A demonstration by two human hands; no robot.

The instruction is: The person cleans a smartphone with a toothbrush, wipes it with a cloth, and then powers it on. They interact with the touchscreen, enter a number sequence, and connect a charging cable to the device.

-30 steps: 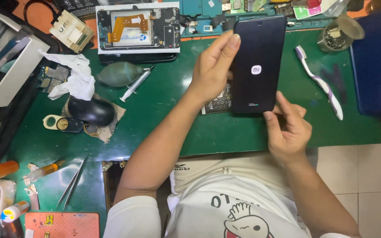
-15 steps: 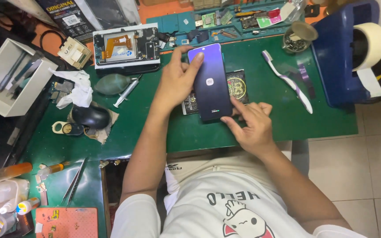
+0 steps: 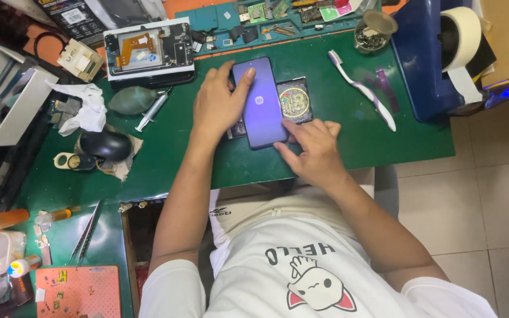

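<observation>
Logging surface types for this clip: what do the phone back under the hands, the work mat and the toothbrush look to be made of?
Phone back: glossy purple-blue glass or plastic, judging by its smooth sheen; which one is unclear. Both the left hand and right hand press on it. Work mat: matte green, probably rubber or silicone, showing no glare. Toothbrush: white and purple moulded plastic, with bristles at its upper end.

Dark glossy phone (image 3: 261,106) flat, back up, on green mat (image 3: 337,147)

Two hands, the left hand (image 3: 218,106) and the right hand (image 3: 310,154), rest on one dark phone (image 3: 259,103). The counter (image 3: 349,141) also carries one toothbrush (image 3: 360,88), one opened phone (image 3: 148,50), one rubber air blower (image 3: 132,99) and one pair of tweezers (image 3: 88,229). One tape roll (image 3: 460,35) sits at the right.
</observation>
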